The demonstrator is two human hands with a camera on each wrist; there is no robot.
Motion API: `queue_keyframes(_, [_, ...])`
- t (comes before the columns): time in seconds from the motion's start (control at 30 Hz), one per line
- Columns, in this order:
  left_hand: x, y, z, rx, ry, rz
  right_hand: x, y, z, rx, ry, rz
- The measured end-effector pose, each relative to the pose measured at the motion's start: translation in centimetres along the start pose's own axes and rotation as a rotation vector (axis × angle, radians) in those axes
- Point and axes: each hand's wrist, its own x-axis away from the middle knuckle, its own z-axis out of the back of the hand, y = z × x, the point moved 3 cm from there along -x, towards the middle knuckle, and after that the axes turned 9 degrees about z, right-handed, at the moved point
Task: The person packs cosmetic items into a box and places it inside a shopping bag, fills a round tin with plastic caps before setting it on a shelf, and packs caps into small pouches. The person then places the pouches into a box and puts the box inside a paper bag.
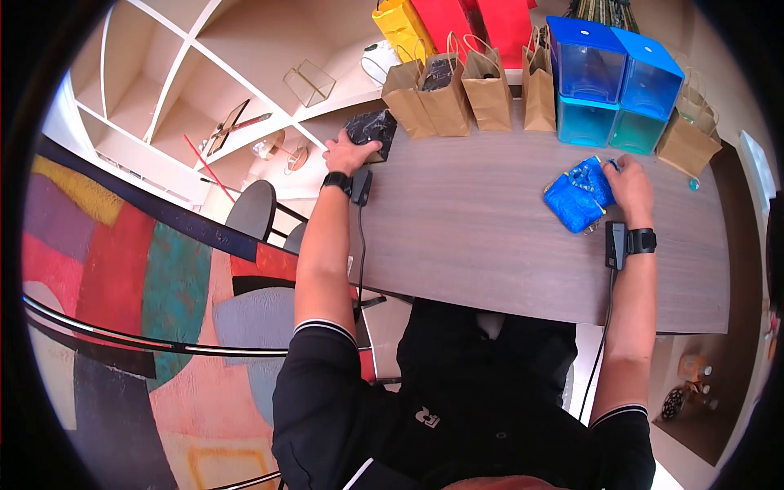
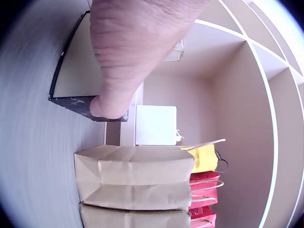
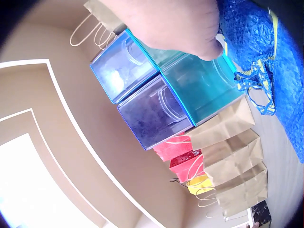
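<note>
My left hand (image 1: 346,153) is at the table's far left corner, gripping a thick book-like block (image 1: 376,129) with a black marbled cover. Its cream side (image 2: 78,66) shows in the left wrist view, where the thumb lies along the black edge. The other fingers are hidden there. On the right side of the table lies a small blue woven bag (image 1: 574,209) with yellow-edged corners and patterned handles. My right hand (image 1: 633,189) pinches it at its upper right edge. The bag's handles (image 3: 259,80) appear close up in the right wrist view.
Several brown paper bags (image 1: 488,98) line the table's back edge; one holds a black marbled item (image 1: 438,75). Stacked blue and teal clear-fronted boxes (image 1: 590,75) stand behind the blue bag. Another paper bag (image 1: 688,145) sits far right. White-edged shelves (image 1: 237,69) rise at the left.
</note>
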Motion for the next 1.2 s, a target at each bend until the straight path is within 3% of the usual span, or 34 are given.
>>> queue_keyframes(0.03, [0.7,-0.8,0.3,0.056,0.011,-0.037,0.0,0.0,0.0,-0.003,-0.003,-0.003])
queue_keyframes(0.1, [3.5,-2.3,1.0,0.028,0.034,-0.075,0.4,-0.8,1.4,0.071,0.298,0.075])
queue_keyframes(0.23, [11.7,-4.2,1.5,0.041,0.060,-0.137,1.8,-4.6,2.7,-0.130,0.433,0.252])
queue_keyframes(0.3, [16.8,-3.1,1.7,0.072,0.148,-0.235,3.4,-7.8,2.1,-0.490,0.337,0.449])
queue_keyframes(0.37, [21.4,-1.3,1.7,0.123,0.156,-0.252,6.1,-11.2,0.0,-0.592,-0.030,0.541])
queue_keyframes(0.43, [24.5,0.4,1.2,0.176,0.157,-0.263,8.8,-13.9,-2.1,-0.720,-0.368,0.520])
queue_keyframes(0.5, [26.6,1.7,1.1,0.239,0.159,-0.286,10.6,-15.1,-4.2,-0.755,-0.650,0.388])
queue_keyframes(0.57, [28.0,2.9,1.1,0.406,0.104,-0.318,11.2,-16.0,-3.9,-0.871,-0.695,0.278])
queue_keyframes(0.7, [30.7,4.5,0.4,0.406,0.092,-0.402,10.7,-15.6,-4.2,-1.208,-0.814,0.023])
queue_keyframes(0.77, [31.5,4.9,-0.3,0.358,0.200,-0.493,10.5,-15.3,-4.9,-1.224,-0.798,-0.011])
queue_keyframes(0.83, [32.0,5.0,-1.0,0.360,0.187,-0.512,10.1,-14.9,-5.5,-1.231,-0.696,0.037])
queue_keyframes(1.0, [32.3,5.0,-1.7,0.414,0.165,-0.538,9.6,-14.6,-4.5,-1.176,-0.668,0.004])
queue_keyframes(1.1, [32.3,5.0,-1.5,0.398,0.167,-0.524,9.2,-14.4,-4.1,-1.054,-0.563,0.002])
queue_keyframes(1.17, [32.3,5.0,-1.4,0.391,0.162,-0.527,9.0,-14.4,-3.3,-1.161,-0.465,0.016])
queue_keyframes(1.2, [32.3,4.9,-1.4,0.385,0.157,-0.530,8.8,-14.7,-4.4,-1.357,-0.324,0.100])
